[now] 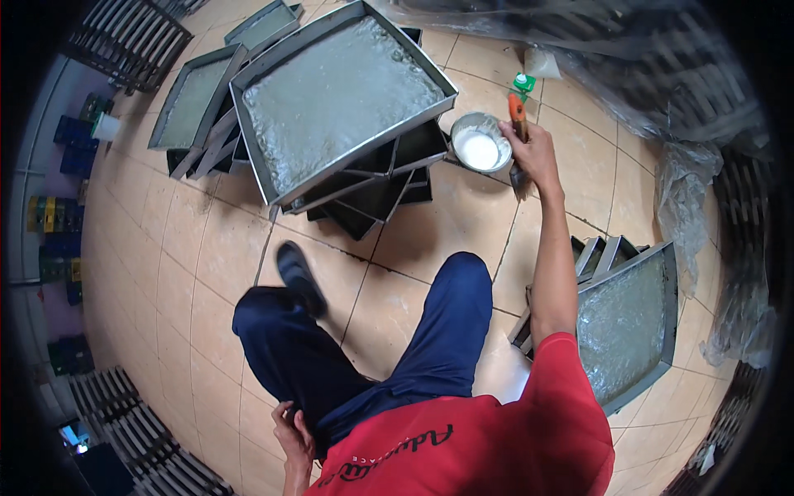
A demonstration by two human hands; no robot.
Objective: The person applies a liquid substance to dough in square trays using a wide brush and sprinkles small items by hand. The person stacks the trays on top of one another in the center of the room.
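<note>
My right hand (536, 157) is closed around a paintbrush (518, 124) with an orange-tipped handle, its dark bristles pointing down toward me. The fingertips of that hand also meet the rim of a round metal bowl (481, 147) holding something white; whether they grip the bowl too, I cannot tell. Just left of the bowl, a large shallow metal tray (277, 195) with a grey-green, wet-looking surface tops a crosswise stack of trays. My left hand (294, 434) rests low beside my thigh, its fingers loosely bent and apart, with nothing visible in them.
More filled trays (197, 99) are stacked at the far left, and another tray (626, 331) sits on a stack right of my arm. A green container (523, 81) stands beyond the bowl. Plastic sheeting (604, 62) covers the far right. Slatted racks (128, 41) line the sides.
</note>
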